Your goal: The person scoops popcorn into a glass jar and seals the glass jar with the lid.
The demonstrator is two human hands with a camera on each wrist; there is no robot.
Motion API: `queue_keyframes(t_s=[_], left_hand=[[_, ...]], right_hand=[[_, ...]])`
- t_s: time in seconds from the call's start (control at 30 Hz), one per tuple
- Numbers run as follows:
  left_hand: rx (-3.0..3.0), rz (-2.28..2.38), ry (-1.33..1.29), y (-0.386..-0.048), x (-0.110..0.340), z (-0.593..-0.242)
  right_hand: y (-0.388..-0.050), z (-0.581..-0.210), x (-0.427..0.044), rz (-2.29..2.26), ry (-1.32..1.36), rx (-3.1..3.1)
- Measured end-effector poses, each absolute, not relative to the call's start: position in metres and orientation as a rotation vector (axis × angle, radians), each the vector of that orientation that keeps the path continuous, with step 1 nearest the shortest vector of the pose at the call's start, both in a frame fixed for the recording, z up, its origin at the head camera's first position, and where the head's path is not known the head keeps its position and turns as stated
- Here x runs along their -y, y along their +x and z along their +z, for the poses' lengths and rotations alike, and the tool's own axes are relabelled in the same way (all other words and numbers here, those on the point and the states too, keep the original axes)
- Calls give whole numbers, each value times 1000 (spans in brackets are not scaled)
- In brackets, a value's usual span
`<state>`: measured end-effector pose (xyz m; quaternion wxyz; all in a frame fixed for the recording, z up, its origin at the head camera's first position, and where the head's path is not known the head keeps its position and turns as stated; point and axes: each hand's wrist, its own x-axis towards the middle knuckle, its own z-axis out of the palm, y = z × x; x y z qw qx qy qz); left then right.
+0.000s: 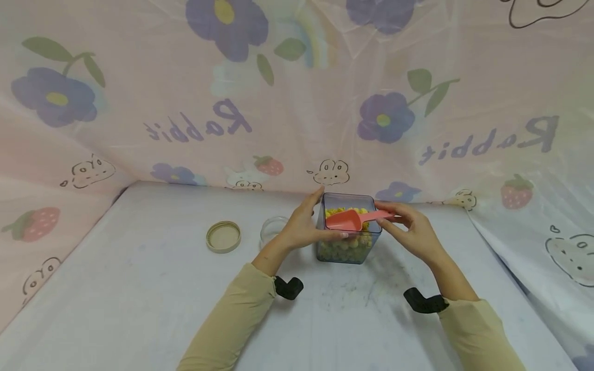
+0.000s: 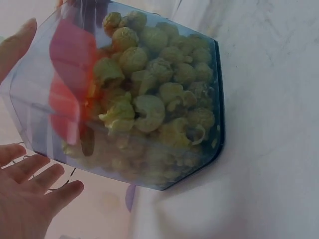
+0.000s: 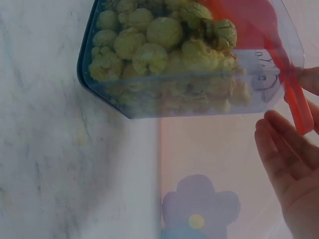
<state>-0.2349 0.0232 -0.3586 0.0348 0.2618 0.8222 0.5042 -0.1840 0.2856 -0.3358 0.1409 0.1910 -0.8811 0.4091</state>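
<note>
A clear, bluish square container (image 1: 345,250) stands on the table, partly filled with yellow popcorn (image 2: 149,79). Over its mouth lies a red scoop (image 1: 344,220), bowl inside toward the left and handle sticking out past the right rim. My right hand (image 1: 413,229) pinches the scoop's handle (image 3: 299,107) between thumb and fingers at the container's right side. My left hand (image 1: 303,224) is at the left side, thumb along the front rim and fingers stretched toward the back. In the left wrist view, the fingers (image 2: 37,174) are spread beside the wall; firm contact cannot be seen.
Left of the container is a small clear round jar (image 1: 274,226), partly hidden by my left hand. Farther left lies a round beige lid (image 1: 223,237). A printed curtain (image 1: 297,129) rises behind the white table (image 1: 153,288) and along both sides.
</note>
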Motion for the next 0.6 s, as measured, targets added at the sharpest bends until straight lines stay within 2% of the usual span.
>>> queue_keyframes(t_s=[0.6], left_hand=[[-2351,1683,747,-237,-26,-361]], right_hand=[[-185,-332,-283,1219,550,2589]])
